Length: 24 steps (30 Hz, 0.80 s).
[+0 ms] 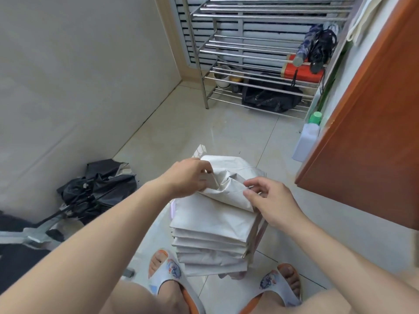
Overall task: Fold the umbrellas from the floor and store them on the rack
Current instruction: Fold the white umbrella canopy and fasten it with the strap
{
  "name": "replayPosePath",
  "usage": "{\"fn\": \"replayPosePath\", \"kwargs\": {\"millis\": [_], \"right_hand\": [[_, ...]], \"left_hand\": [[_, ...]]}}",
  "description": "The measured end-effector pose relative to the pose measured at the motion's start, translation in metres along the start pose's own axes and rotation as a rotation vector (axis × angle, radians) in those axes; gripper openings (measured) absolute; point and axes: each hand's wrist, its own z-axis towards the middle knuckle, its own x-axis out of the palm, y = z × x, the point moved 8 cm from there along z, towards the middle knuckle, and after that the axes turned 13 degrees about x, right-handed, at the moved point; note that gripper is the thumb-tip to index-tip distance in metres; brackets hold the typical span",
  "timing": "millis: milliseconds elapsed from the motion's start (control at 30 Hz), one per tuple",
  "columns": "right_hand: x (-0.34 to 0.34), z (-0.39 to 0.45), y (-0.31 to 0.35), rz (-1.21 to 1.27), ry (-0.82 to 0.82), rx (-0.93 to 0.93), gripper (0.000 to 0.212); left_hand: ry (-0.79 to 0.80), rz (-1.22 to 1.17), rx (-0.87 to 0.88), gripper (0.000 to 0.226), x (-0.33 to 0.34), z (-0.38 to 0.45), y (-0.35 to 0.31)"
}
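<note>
Best done by gathering the pleats evenly and winding the strap tight before lifting. White umbrella (213, 214) held low over the floor between the slippered feet, canopy pleated flat. Left hand (188, 177) grip pinching a fabric fold at the far end; right hand (269, 200) pinching the near-right edge, fingers curled. Steel rack (254, 55) far ahead; black umbrella (97, 189) lying left.

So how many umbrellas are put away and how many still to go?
Two folded umbrellas already lie on the rack. The left hand and right hand are pinching the folds of the pale umbrella. A black umbrella still lies crumpled on the floor by the wall.
</note>
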Motion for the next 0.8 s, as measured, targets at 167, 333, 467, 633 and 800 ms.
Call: {"fn": "replayPosePath", "kwargs": {"millis": [167,333,467,633,800], "right_hand": [[-0.008,0.003,0.000,0.079,-0.038,0.015,0.013],[-0.017,-0.002,0.007,0.151,-0.123,-0.008,0.014],[-0.016,-0.012,0.022,0.171,-0.120,-0.072,0.012],[-0.018,-0.021,0.029,0.052,-0.204,-0.156,0.016],[-0.026,-0.046,0.055,-0.222,-0.470,-0.603,0.006]], "left_hand": [[-0.302,-0.206,-0.003,0.014,-0.013,-0.017,0.002],[-0.865,-0.704,-0.161,0.013,-0.042,-0.069,0.039],[-0.800,-0.919,-0.102,0.011,-0.037,-0.075,0.035],[-0.742,-0.757,-0.079,0.017,-0.050,-0.072,0.035],[-0.610,-0.588,0.047,0.008,-0.063,-0.069,0.016]]}}
